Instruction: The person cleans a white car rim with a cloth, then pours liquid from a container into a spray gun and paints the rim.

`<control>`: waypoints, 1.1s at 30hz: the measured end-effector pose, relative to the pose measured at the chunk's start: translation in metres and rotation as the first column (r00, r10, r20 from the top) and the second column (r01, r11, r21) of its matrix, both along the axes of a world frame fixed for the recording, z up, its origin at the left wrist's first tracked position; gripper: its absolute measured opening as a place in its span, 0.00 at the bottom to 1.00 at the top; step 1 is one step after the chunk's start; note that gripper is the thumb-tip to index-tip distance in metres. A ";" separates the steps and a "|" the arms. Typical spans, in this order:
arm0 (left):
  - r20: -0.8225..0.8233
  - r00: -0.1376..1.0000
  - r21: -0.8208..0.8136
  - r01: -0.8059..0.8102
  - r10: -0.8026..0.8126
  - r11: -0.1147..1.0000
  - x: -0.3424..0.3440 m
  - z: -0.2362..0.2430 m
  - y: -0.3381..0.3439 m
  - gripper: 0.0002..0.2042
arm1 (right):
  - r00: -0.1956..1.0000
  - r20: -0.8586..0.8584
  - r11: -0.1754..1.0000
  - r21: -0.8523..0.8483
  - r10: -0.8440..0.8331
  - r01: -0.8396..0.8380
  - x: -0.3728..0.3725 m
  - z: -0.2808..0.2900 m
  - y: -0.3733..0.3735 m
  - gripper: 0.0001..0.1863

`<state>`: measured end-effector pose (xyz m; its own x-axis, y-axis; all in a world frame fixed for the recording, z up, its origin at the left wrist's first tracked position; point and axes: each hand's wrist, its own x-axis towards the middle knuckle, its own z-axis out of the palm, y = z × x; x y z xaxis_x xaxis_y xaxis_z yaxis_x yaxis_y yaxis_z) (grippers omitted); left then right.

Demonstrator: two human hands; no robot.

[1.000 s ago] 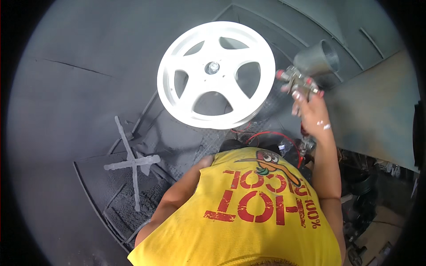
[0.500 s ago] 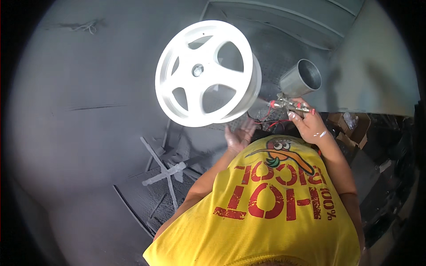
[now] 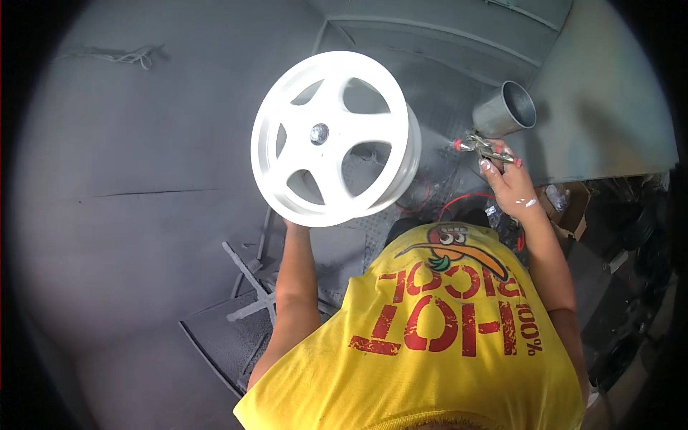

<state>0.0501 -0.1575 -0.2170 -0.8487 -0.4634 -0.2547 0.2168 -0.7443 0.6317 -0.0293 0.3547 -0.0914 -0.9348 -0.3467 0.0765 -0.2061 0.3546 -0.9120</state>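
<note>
A white five-spoke wheel rim [image 3: 331,136] faces up, slightly tilted, in the middle of the view. In my right hand [image 3: 510,188] is a metal spray gun [image 3: 487,150] with a silver cup [image 3: 504,110] on it. The red-ringed nozzle points left at the rim's side, a short gap away, and a faint mist hangs in front of it. White paint marks my right thumb and wrist. My left hand [image 3: 297,231] reaches beneath the rim's near edge; its fingers are hidden, so whether it grips the rim does not show.
A red hose [image 3: 469,195] runs below the gun. Dusty grey bars form a cross-shaped stand [image 3: 252,309] at lower left. An open cardboard box [image 3: 570,208] sits at right, below a pale panel [image 3: 616,122]. A white cord [image 3: 132,56] lies at upper left.
My left hand has gone from the open, palm-up position near my shirt to under the rim. The rim has turned and sits a little lower. The spray gun has moved right and up.
</note>
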 end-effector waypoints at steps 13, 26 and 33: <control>0.219 0.974 -0.083 0.075 -0.055 0.994 0.042 -0.094 0.020 0.26 | 0.971 0.012 0.969 0.068 -0.239 0.238 0.014 -0.013 -0.017 0.16; 0.265 0.957 -0.367 -0.012 0.118 0.930 0.016 -0.117 -0.029 0.25 | 0.964 -0.097 0.967 -0.088 -0.246 0.238 0.013 -0.009 -0.038 0.12; 0.411 0.835 -0.562 -0.085 0.366 0.823 0.078 -0.175 0.043 0.24 | 0.990 0.029 0.983 0.121 -0.139 0.135 0.019 -0.019 -0.020 0.12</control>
